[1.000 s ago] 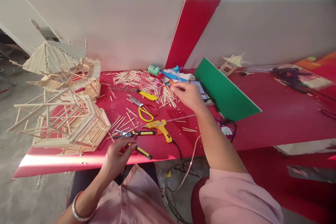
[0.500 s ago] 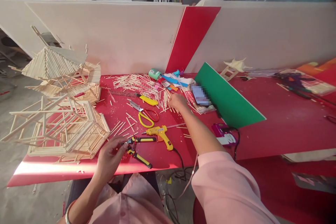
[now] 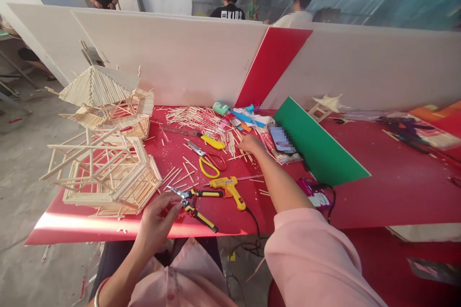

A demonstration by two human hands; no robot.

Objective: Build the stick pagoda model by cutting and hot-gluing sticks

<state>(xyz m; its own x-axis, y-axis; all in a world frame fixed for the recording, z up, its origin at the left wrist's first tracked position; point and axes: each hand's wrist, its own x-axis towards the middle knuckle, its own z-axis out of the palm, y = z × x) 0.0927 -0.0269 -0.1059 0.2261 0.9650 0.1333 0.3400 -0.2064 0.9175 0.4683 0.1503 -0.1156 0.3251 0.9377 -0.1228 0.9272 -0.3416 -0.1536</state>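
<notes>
My left hand (image 3: 156, 220) rests at the near edge of the red table (image 3: 378, 187), fingers curled, fingertips touching the yellow-handled pliers (image 3: 194, 204). My right hand (image 3: 250, 144) is stretched out to the loose wooden sticks (image 3: 201, 120) in the middle of the table, fingers bent down on them, beside a phone (image 3: 281, 139). What its fingers hold is hidden. A yellow glue gun (image 3: 228, 188) lies between both hands. Red and yellow scissors (image 3: 207, 160) lie just left of the right forearm.
Stick-built model houses (image 3: 108, 153) fill the table's left part. A green board (image 3: 319, 144) leans right of the phone. A white and red partition (image 3: 216, 57) closes the back. Cables hang off the front edge. Three people stand behind the partition.
My right hand came down from above the phone onto the sticks and stays there. The left hand shifted slightly on the pliers. The view tilted up a little.
</notes>
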